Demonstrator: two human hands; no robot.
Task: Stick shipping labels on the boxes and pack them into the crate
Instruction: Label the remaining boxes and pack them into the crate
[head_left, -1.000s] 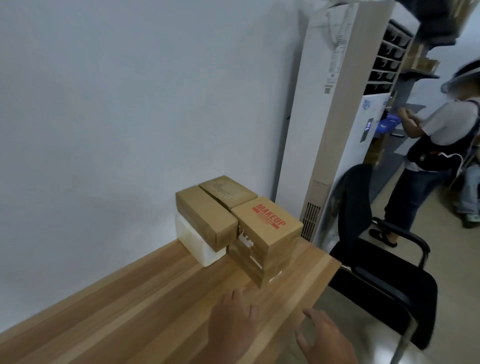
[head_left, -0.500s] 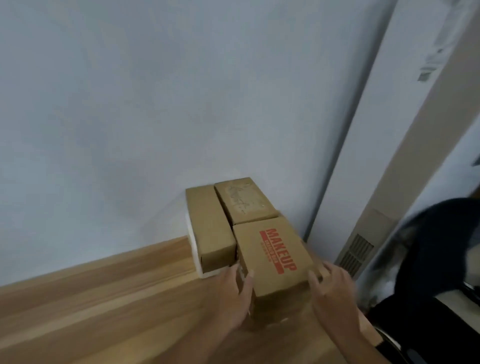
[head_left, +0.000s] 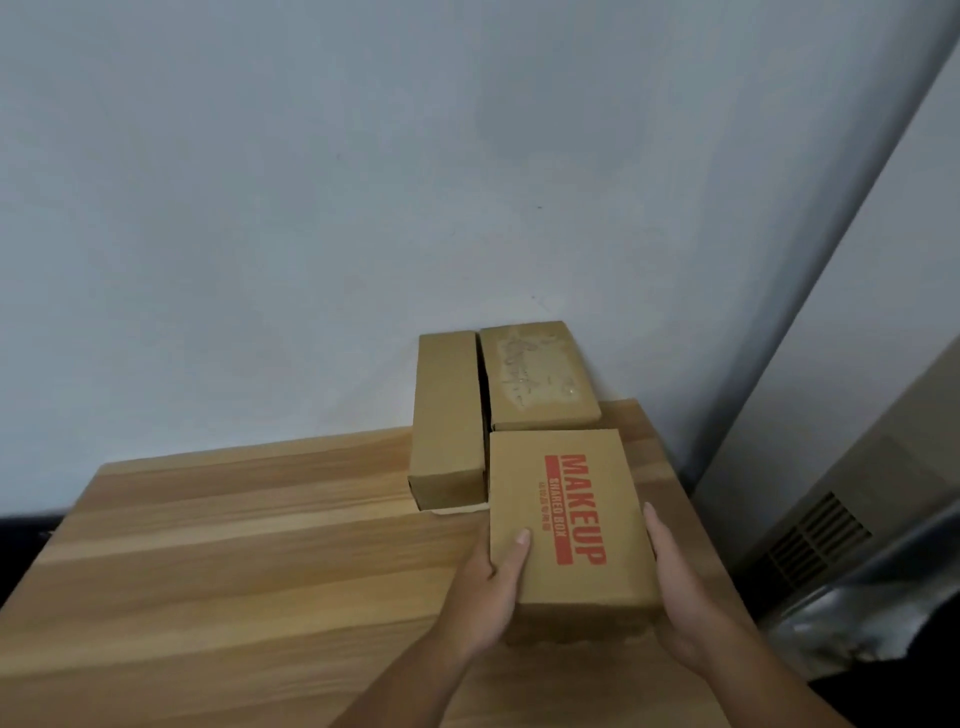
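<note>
- Pale wall (head_left: 260, 208) behind a light wooden tabletop (head_left: 234, 571).
- Your left hand (head_left: 493, 587): grip clamped on the brown cardboard box printed "MAKEUP" in red (head_left: 566, 519), thumb over its top.
- Your right hand (head_left: 680, 597): grip apart, flat against the box's right side.
- Box is at the tabletop's right end, just in front of a narrow brown carton (head_left: 447, 415) and a scuffed-top brown carton (head_left: 537, 374).

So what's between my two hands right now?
The MAKEUP box fills that gap: the left hand holds its left side, thumb on the lid, and the right hand lies against its right side. The head view shows it.
</note>
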